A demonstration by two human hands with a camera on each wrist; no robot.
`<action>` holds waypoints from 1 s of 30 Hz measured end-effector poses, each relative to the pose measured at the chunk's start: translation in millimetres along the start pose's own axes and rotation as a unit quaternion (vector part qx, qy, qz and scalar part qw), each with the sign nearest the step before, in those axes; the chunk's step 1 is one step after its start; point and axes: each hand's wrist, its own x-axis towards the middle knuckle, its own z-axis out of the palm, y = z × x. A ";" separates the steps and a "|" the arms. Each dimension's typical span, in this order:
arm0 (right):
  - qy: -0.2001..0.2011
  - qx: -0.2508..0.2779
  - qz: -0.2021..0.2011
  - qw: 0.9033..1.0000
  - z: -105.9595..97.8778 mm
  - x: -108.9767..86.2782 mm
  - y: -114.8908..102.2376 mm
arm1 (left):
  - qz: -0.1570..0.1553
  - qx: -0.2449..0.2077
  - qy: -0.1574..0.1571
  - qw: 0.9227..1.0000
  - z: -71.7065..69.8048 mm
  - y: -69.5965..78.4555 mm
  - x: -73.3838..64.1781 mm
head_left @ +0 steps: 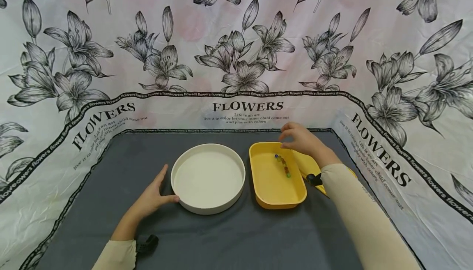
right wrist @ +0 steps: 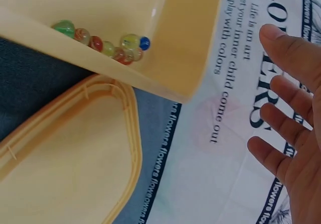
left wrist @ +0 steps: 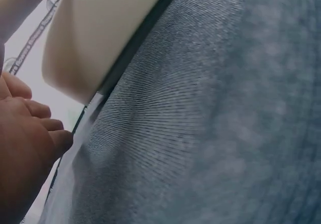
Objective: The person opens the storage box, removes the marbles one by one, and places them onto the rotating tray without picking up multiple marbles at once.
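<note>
A round off-white dish [head_left: 208, 176] sits on the grey cloth. At its left side is my left hand [head_left: 152, 198], fingers extended and thumb tip right at the rim. To the right of the dish stands a yellow rectangular box [head_left: 266, 179] with several glass marbles [head_left: 283, 164] in a crooked line inside, green, amber, red and blue. My right hand [head_left: 301, 139] hovers over the box's far right corner, its fingers spread and slightly bent, holding nothing. In the right wrist view the marbles [right wrist: 100, 45] lie along one wall of the box, away from the fingers [right wrist: 278, 116].
A yellow lid [head_left: 308, 163] lies to the right of the box, partly hidden by my right arm; its ridged rim [right wrist: 131, 118] shows in the right wrist view. Behind the grey cloth [head_left: 221, 241] rises a white sheet [head_left: 177, 109] printed with flowers and lettering.
</note>
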 end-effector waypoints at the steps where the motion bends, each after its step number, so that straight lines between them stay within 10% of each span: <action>1: -0.006 -0.003 0.003 1.000 2.4 0.4 0.5 | -0.003 -0.002 -0.005 1.000 1.9 -0.8 -0.4; 30: -0.065 -0.008 0.058 0.996 39.8 15.4 7.5 | 0.021 -0.030 -0.034 0.999 9.8 -9.1 5.1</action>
